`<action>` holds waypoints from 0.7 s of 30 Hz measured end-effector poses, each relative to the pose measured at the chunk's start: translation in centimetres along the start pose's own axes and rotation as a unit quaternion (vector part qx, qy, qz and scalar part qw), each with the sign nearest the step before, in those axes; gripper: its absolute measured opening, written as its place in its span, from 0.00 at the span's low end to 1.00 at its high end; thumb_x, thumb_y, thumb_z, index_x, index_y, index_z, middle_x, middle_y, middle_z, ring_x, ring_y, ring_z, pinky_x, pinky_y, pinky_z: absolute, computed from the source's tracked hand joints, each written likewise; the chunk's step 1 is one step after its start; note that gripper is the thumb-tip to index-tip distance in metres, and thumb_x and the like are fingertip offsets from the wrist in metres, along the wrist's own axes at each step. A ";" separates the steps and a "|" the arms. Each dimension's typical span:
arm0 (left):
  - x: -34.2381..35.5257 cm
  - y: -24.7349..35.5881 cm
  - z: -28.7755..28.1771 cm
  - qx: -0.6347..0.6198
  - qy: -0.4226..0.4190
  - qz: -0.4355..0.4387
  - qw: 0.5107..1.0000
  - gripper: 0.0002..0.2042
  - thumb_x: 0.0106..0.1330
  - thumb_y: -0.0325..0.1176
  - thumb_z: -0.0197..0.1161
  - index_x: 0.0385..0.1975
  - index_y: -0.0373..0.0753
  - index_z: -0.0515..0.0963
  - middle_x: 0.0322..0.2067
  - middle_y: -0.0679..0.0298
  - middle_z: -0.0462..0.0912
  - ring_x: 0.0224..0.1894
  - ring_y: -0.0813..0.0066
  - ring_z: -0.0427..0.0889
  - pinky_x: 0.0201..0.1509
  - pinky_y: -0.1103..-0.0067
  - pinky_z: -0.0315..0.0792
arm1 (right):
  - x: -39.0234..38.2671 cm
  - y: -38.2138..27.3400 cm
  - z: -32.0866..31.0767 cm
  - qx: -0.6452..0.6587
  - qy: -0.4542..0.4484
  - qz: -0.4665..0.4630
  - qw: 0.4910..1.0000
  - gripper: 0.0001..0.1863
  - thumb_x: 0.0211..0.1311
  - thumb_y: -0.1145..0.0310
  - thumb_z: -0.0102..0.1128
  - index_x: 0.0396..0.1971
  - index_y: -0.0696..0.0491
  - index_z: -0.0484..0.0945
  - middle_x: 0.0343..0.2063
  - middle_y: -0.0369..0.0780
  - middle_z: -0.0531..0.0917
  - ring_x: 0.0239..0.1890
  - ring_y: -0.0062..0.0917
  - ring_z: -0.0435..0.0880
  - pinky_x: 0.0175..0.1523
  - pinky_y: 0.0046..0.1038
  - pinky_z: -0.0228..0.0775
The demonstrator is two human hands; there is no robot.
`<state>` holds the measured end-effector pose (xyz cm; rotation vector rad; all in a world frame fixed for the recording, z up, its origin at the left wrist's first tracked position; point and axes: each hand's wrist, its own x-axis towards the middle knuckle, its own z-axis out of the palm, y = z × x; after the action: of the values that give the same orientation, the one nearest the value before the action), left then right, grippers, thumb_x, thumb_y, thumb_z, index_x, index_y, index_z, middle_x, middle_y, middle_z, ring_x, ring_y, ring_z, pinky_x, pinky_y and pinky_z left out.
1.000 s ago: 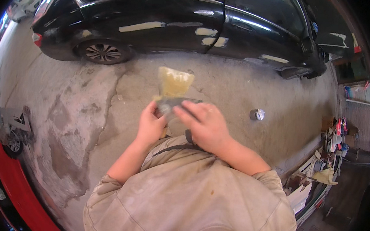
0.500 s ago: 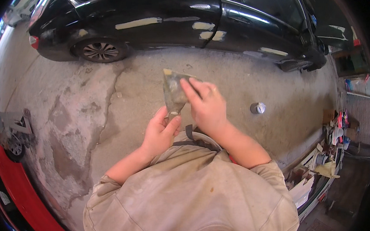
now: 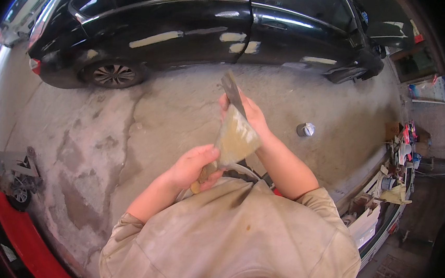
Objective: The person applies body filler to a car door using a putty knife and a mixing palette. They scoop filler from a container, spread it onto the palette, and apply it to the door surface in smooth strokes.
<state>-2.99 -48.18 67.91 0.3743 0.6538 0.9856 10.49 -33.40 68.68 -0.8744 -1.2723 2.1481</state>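
Note:
In my left hand (image 3: 193, 164), low at the middle, is a putty knife (image 3: 237, 136) with a wide triangular blade smeared with pale yellow paste and a short handle; my fingers wrap round it. My right hand (image 3: 251, 113) grips a narrow dark flat scraper (image 3: 232, 91) just above and behind that blade, close to it or touching; part of that hand is hidden by the blade. Beyond both hands stands a black car (image 3: 182, 23) with several pale filler patches along its side.
A small metal can (image 3: 306, 129) stands on the concrete floor (image 3: 162, 113) to the right. Along the right wall lie boxes and assorted supplies (image 3: 408, 140). At the lower left are a red car panel (image 3: 21, 233) and wheeled gear (image 3: 18, 180); a white car (image 3: 23, 8) shows at the far upper left.
The dark scraper has swung upright, and my right hand has turned behind the putty knife, whose yellow-smeared face shows again, lower and further right. My left hand has moved down and slightly right.

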 end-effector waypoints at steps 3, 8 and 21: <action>-0.5 1.9 -0.7 -0.028 0.068 0.074 0.995 0.18 0.76 0.47 0.47 0.37 0.35 0.72 0.19 0.63 0.73 0.14 0.78 0.68 0.16 0.81 0.63 | -0.9 1.8 0.0 -0.117 0.003 -0.029 0.993 0.22 0.72 0.47 0.51 0.31 0.52 0.77 0.21 0.29 0.73 0.24 0.13 0.70 0.30 0.20 0.63; -1.8 4.6 -2.4 0.046 0.141 0.171 0.974 0.17 0.75 0.47 0.48 0.38 0.37 0.72 0.19 0.63 0.73 0.13 0.78 0.68 0.15 0.82 0.62 | -0.4 1.7 -1.3 -0.112 0.123 -0.051 0.985 0.13 0.73 0.62 0.54 0.44 0.57 0.73 0.34 0.34 0.80 0.36 0.14 0.76 0.41 0.22 0.71; -1.0 4.1 -3.3 0.104 0.255 0.179 0.945 0.15 0.77 0.45 0.47 0.37 0.39 0.70 0.18 0.67 0.71 0.14 0.82 0.66 0.16 0.84 0.61 | -4.7 1.4 -1.7 -0.524 -0.105 -0.326 0.780 0.19 0.60 0.76 0.62 0.52 0.55 0.76 0.23 0.41 0.81 0.25 0.35 0.81 0.29 0.32 0.74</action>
<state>-8.21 -46.97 68.04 0.4368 1.1945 1.3852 14.79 -36.20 68.14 -0.3952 -2.4919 0.8881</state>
